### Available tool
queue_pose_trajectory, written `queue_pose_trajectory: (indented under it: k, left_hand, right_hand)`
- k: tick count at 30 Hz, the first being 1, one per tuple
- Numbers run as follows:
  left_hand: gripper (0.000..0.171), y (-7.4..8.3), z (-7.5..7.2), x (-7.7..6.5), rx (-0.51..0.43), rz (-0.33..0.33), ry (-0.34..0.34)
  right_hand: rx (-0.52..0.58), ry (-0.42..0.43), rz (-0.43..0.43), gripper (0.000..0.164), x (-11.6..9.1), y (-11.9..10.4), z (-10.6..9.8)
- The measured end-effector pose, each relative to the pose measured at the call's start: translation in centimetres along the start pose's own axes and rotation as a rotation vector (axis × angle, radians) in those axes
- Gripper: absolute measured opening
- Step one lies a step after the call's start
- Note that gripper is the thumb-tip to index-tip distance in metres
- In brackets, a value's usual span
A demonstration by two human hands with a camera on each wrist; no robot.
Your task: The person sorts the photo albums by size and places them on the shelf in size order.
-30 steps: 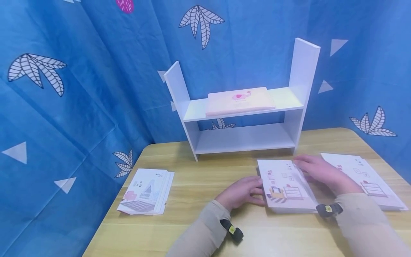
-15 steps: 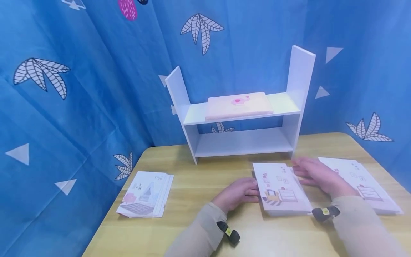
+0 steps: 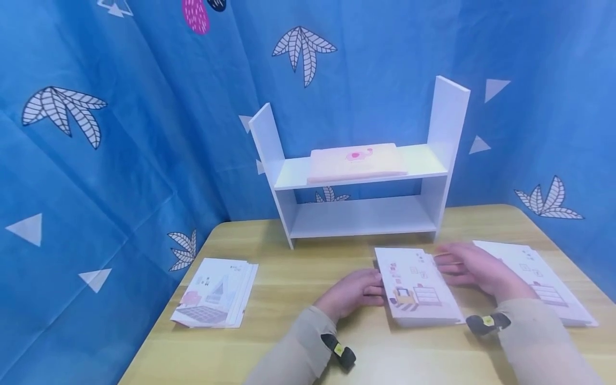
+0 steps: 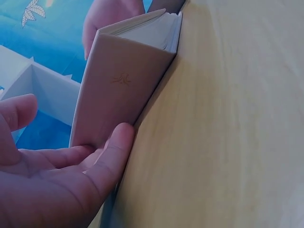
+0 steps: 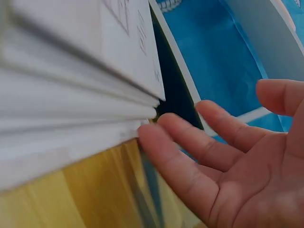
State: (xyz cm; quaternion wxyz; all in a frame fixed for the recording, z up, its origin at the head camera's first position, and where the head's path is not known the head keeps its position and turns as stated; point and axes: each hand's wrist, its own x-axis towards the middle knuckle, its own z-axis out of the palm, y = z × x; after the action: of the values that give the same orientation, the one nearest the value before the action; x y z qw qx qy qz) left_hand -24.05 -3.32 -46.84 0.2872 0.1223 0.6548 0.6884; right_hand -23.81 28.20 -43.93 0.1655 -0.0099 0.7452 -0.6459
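Note:
A thick book with a furniture drawing on its white cover lies on the table, front right of the shelf. My left hand is at its left side; in the left wrist view the fingers touch the plain spine, thumb held away. On the other side is my right hand, its fingers extended. Seen from the right wrist, the fingertips are right at the corner of the page edges, with the thumb apart. Neither hand is curled round the book.
Behind stands a white two-tier shelf with a folded pink cloth, elephant print showing, on its upper board. A fanned stack of white booklets lies at the left. More white books lie beyond my right hand. A blue patterned curtain hangs behind.
The head view has tilted up and shifted slightly. Both hands stay on either side of the book; the right hand's fingers have moved a little away from its upper right corner.

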Motion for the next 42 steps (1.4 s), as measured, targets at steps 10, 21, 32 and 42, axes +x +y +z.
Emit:
queue_pose_trajectory:
  k: [10,21,32,42]
  left_hand:
    - [0.057,0.6,-1.7,0.2,-0.020,0.014,0.025]
    - [0.057,0.6,-1.8,0.2,-0.027,0.018,0.041]
    - [0.056,0.4,-1.8,0.3,-0.024,-0.004,0.084]
    - [0.055,0.4,-1.8,0.4,-0.014,-0.032,0.121]
  right_hand:
    - [0.198,-0.080,-0.093,0.066,1.2,0.3,0.6]
    - [0.215,-0.033,-0.085,0.068,1.5,0.6,1.1]
    - [0.325,0.015,-0.059,0.070,1.5,0.7,1.5]
    - [0.282,0.043,-0.098,0.072,1.1,0.1,2.6]
